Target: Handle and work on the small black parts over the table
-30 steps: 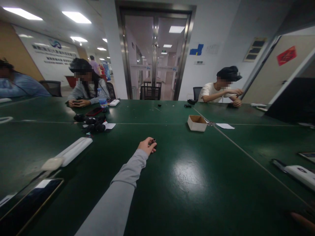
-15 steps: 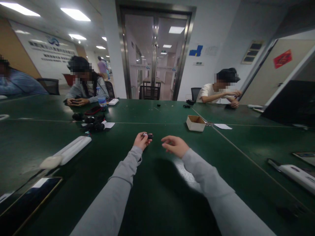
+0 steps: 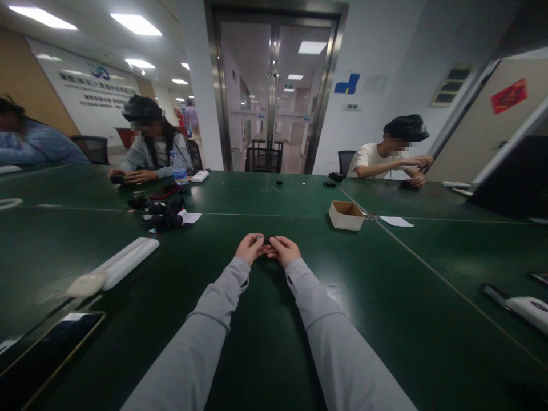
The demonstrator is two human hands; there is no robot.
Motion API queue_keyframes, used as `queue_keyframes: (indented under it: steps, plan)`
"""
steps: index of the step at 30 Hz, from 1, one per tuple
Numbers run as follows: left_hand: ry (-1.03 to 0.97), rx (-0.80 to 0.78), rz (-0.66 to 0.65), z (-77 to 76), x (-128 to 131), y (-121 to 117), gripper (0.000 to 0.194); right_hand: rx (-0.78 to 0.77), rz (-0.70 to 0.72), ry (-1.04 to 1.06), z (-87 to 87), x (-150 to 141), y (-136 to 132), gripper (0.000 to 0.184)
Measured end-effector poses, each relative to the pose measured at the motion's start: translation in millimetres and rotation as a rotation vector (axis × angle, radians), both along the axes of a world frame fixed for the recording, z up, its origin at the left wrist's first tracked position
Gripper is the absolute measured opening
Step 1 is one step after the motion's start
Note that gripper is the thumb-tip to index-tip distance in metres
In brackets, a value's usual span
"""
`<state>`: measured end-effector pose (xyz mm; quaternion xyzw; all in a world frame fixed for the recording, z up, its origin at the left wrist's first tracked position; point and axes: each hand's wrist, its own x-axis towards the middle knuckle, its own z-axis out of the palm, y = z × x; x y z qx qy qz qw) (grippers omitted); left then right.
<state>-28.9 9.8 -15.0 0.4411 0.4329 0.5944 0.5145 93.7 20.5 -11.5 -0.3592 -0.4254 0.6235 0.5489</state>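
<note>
A small black object (image 3: pixel 267 240) sits between my two hands, just above the green table (image 3: pixel 265 354); its kind is too small to tell. My left hand (image 3: pixel 249 249) grips its left end between thumb and fingers. Closed on its right end is my right hand (image 3: pixel 285 250), thumb on top. The fingertips of both hands nearly meet and cover much of the object.
An open cardboard box (image 3: pixel 346 217) stands ahead to the right. Black gear (image 3: pixel 165 214), a water bottle (image 3: pixel 180 171) and a white power bank (image 3: pixel 131 262) lie leftward. A phone (image 3: pixel 51 354) is near left. Other people sit across the table.
My right hand has moved left from apart and taken hold of the small black object's right end. My left hand keeps its grip. The view has shifted slightly.
</note>
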Motion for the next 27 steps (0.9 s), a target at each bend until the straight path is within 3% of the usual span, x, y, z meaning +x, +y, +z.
queue_keyframes:
  steps: [3,9,16,27]
  plan:
    - [0.023,0.035,-0.04,-1.3,-1.0,-1.7,0.034,-0.016,0.007,-0.001,-0.3,2.7,1.1,0.029]
    - [0.196,0.14,0.019,4.2,-3.5,-7.7,0.034,-0.049,0.017,0.029,1.6,2.1,0.2,0.026]
    - [0.227,0.111,0.138,6.6,-0.4,-10.0,0.032,-0.046,0.031,0.049,1.9,3.6,-0.5,0.022]
    - [0.237,0.115,0.186,4.8,2.1,-8.2,0.034,-0.055,0.064,0.088,7.4,4.7,-5.2,0.021]
